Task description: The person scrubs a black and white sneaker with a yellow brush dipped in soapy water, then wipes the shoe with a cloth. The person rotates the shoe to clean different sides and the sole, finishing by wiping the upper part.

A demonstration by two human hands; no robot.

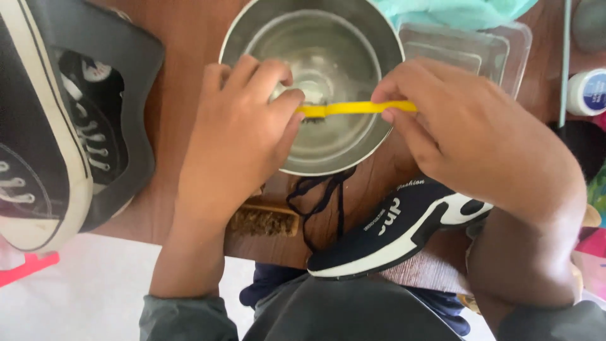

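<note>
- The left hand [237, 136] is reaching over the near rim of a steel bowl [372, 38], its fingers curled and its fingertips pinching the bristle end of a yellow toothbrush [356, 108].
- The right hand [464, 129] is gripping the handle end of the toothbrush between thumb and fingers, so both hands are holding the same brush.
- The toothbrush is lying level across the bowl's opening, its head hanging over the bowl's inside; a little clear liquid seems to be sitting at the bottom, though that is hard to tell.
- The bowl is standing on a brown wooden desk [183, 38].
- A dark navy sneaker with a white sole [394, 230] is lying on its side at the near edge of the desk, just below the right hand, with its dark lace [319, 196] trailing toward the bowl.
- A wooden scrub brush [265, 221] is lying on the desk under the left wrist.
- A black high-top sneaker [38, 126] is resting in a dark box [136, 82] at the left.
- A clear plastic container [480, 50] is sitting beside the bowl at the right, with a teal cloth [454, 11] behind it.
- A small white jar with a blue label [587, 91] is standing at the far right.
</note>
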